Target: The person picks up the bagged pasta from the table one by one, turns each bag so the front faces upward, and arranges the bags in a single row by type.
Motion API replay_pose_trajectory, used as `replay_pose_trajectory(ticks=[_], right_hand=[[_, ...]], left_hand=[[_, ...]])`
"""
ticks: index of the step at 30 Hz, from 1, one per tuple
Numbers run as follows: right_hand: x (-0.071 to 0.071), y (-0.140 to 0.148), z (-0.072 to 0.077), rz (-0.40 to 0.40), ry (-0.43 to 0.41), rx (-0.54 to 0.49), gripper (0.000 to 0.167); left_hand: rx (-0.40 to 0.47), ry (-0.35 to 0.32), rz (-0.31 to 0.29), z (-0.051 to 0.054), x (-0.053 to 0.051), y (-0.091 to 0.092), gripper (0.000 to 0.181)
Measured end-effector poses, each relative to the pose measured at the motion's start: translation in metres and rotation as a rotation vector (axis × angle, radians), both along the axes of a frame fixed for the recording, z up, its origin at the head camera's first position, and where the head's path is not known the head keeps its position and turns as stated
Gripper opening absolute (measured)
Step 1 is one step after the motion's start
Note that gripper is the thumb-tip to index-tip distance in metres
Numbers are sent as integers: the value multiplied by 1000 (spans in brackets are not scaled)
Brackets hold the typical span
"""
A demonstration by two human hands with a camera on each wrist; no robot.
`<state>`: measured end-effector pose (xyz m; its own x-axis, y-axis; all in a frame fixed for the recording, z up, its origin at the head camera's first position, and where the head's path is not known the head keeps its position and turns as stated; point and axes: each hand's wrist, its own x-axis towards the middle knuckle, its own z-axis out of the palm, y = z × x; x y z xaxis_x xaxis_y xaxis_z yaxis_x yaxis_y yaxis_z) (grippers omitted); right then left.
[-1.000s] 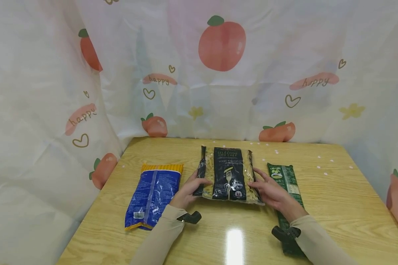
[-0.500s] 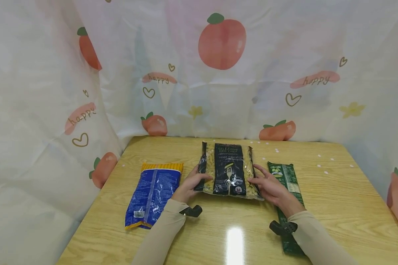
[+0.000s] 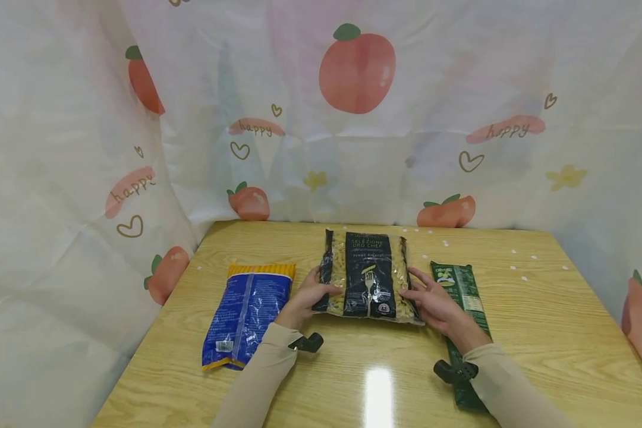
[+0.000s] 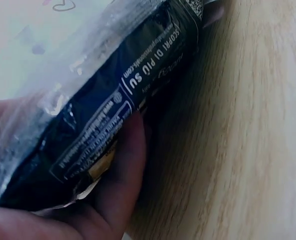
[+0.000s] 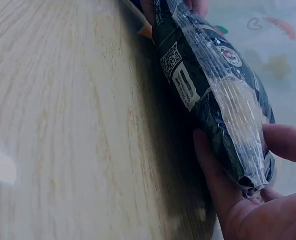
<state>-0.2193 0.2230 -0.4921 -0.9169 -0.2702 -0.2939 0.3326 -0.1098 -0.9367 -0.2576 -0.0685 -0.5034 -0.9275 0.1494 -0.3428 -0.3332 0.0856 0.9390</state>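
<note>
A black and clear bag of penne pasta point(image 3: 368, 273) is held between both hands over the middle of the table, its printed front toward the head camera. My left hand point(image 3: 306, 297) grips its left side, thumb on the front; the left wrist view shows a finger point(image 4: 130, 155) against the dark printed back. On the opposite side my right hand point(image 3: 437, 304) grips the edge, thumb on the front. In the right wrist view, fingers reach underneath the bag point(image 5: 208, 80) while the thumb point(image 5: 285, 142) presses the other face. A shadow lies below it on the wood.
To the left, a blue and orange packet point(image 3: 248, 315) lies on the wooden table point(image 3: 545, 333). A long green packet point(image 3: 462, 291) lies on the right, partly under the right forearm. Small white spots dot the table's far right. A fruit-printed curtain point(image 3: 299, 160) hangs behind.
Both hands and the pasta bag moved slightly up in the head view, away from me, during the first half second. Since then they have barely moved. The other two packets stay put.
</note>
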Motion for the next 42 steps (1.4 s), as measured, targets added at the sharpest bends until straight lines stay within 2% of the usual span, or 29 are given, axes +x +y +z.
replay_pose_trajectory(ticks=[7, 10, 16, 22, 29, 34, 42], right_hand=[[5, -2, 1, -9, 9, 46, 84], [7, -1, 1, -9, 2, 65, 83], [9, 0, 2, -6, 4, 83, 83], [13, -2, 5, 13, -17, 96, 83], [19, -4, 9, -3, -28, 130, 80], [24, -5, 13, -35, 5, 192, 74], [32, -8, 23, -94, 57, 230, 69]], left_hand=[[-41, 9, -20, 2, 5, -2, 107], [-62, 30, -33, 2, 8, -4, 109], [-159, 88, -70, 5, 14, -7, 108], [-154, 112, -87, 5, 20, -12, 107], [-191, 134, -156, 9, 29, -20, 98], [-212, 141, -172, 8, 35, -26, 94], [-264, 196, -195, 14, 44, -33, 88]])
